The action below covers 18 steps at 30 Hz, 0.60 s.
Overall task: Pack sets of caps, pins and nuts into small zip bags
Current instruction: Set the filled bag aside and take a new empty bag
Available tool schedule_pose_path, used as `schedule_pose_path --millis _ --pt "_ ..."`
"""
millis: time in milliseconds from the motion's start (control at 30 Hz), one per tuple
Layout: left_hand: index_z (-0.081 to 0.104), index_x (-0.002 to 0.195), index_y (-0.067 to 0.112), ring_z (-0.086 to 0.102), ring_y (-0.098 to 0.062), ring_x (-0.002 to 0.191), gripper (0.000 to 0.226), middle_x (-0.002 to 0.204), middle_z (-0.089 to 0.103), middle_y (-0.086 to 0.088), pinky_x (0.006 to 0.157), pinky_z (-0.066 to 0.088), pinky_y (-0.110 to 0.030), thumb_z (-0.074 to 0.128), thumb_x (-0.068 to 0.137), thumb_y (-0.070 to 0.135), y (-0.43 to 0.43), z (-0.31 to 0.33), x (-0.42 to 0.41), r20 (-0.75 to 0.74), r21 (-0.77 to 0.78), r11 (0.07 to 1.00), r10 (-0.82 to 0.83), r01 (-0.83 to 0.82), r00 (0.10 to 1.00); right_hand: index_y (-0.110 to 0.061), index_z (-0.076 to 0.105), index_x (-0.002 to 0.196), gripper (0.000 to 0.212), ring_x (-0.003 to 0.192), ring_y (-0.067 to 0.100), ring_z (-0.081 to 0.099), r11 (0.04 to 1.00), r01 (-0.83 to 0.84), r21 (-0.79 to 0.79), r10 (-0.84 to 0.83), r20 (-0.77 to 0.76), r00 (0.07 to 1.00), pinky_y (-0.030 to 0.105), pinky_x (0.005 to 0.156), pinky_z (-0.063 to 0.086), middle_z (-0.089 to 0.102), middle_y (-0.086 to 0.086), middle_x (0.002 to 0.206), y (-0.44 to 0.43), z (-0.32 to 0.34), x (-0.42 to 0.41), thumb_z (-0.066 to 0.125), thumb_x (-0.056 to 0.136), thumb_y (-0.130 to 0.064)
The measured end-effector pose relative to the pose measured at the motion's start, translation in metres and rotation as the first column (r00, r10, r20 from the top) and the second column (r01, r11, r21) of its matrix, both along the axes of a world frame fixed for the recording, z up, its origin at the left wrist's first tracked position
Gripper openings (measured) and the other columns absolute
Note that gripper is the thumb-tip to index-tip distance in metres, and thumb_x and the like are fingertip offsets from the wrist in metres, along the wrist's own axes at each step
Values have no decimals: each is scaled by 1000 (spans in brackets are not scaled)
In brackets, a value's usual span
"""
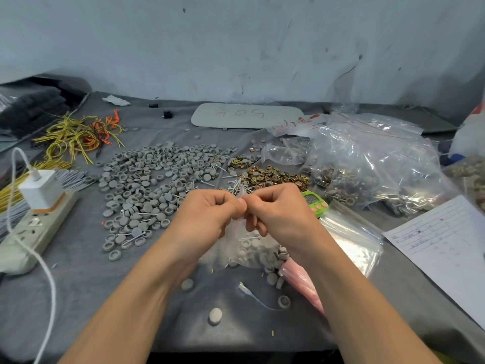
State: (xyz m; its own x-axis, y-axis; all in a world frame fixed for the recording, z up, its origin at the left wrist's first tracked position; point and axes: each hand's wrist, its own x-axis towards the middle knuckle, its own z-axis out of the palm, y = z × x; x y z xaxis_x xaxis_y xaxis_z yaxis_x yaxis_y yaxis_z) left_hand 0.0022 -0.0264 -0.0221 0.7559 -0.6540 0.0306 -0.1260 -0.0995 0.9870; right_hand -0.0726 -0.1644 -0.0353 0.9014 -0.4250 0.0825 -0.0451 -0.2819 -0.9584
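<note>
Zip bag [249, 245], already holding parts, sits at the near middle of the desk [105, 298]. The left hand [210, 214] and right hand [278, 211] pinch its top, apparently sealing it. Behind them lie heaps of caps [147, 179], pins [236, 185] and nuts [270, 177], so much is left. Filled packs crowd a big sack [367, 164] by the right edge.

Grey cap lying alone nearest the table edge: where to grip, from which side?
Probably pinch the grey cap across its side wall, straight down from above. It lies flat, closed face up, so no hollow to hook, and nothing touches it.
</note>
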Motion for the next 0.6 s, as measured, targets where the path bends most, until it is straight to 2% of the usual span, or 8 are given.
schedule_pose_path --millis 100,167,233,300,400,467,533,600 --pt "59 47 19 28 -7 44 47 48 46 6 42 25 -14 63 90 1 0 2 0 -110 28 1000 2 2 994 -15 77 65 33 41 7 43 986 62 -157 -67 -26 997 21 45 37 66 1 52 1 3 -2 67 94 -27" --pt "56 41 19 28 -6 41 52 43 43 8 41 25 -15 60 88 -3 -1 0 -1 -113 78 997 28 -19 993 -17 75 62 33 37 4 40 961 80 -264 -97 -49 994 18 40 34 62 -2 49 2 4 -3 69 94 -26" --pt "56 40 18 31 -8 41 50 43 42 5 44 28 -19 64 86 0 -2 -3 -2 -32 154 984 91 -85 995 -19 76 66 30 39 7 44 917 87 -390 -127 -77 989 16 40 34 62 -6 50 5 4 -3 70 95 -28" --pt "57 43 17 33 -12 42 44 43 44 2 49 31 -23 71 83 10 -6 -7 -3 118 231 957 148 -173 982 -21 78 73 26 46 7 53 871 87 -483 -160 -112 981 15 42 38 67 -6 56 7 2 -2 69 96 -31" --pt "59 44 21 36 -6 37 40 38 45 9 53 36 -25 72 82 19 -10 -8 -6 316 230 913 259 -338 913 -20 73 68 31 48 7 53 818 89 -568 -217 -162 963 16 44 35 66 -5 57 3 -1 0 69 96 -32" --pt "64 52 27 43 -4 38 32 38 48 11 51 36 -24 69 83 19 -9 -6 -5 452 152 882 339 -445 825 -16 72 62 35 40 6 47 859 134 -494 -231 -142 962 15 40 37 64 -5 51 -4 -3 -2 69 94 -28" --pt "66 60 29 47 -3 41 27 43 53 11 49 34 -25 70 86 25 -6 -6 -5 522 113 882 339 -458 783 -14 75 61 35 40 7 49 951 175 -254 -202 -84 976 19 44 43 68 -3 53 -11 -5 -5 67 94 -25" --pt "68 62 30 52 -5 44 29 48 59 12 47 36 -28 70 91 33 -7 -8 -9 562 152 902 257 -404 786 -13 78 69 35 51 13 61 993 113 21 -112 -37 993 27 54 48 74 5 64 -12 -4 -7 65 97 -31"
